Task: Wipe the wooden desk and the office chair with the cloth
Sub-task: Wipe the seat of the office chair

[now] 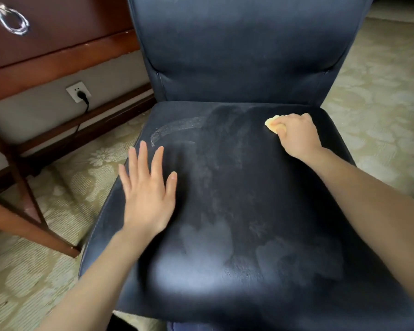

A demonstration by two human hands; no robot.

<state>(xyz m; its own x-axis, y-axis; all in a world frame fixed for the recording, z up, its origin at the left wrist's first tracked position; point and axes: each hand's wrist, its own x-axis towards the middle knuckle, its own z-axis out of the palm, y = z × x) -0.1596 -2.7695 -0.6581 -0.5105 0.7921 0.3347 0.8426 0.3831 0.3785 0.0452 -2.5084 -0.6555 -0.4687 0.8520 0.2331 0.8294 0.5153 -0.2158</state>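
A dark blue leather office chair (237, 182) fills the middle of the view, its seat streaked with dust and damp wipe marks. My right hand (296, 134) grips a small yellow cloth (271, 123) and presses it on the seat's far right part, near the backrest. Only a corner of the cloth shows past my fingers. My left hand (148, 187) lies flat on the seat's left edge with its fingers spread. The wooden desk (58, 51) stands at the upper left, with a drawer front and its metal ring handle (12, 19).
The desk's legs and crossbars (29, 211) run along the left, close to the chair. A wall socket (78, 91) with a black plug and cord sits under the desk. Pale patterned carpet (380, 103) lies on both sides of the chair.
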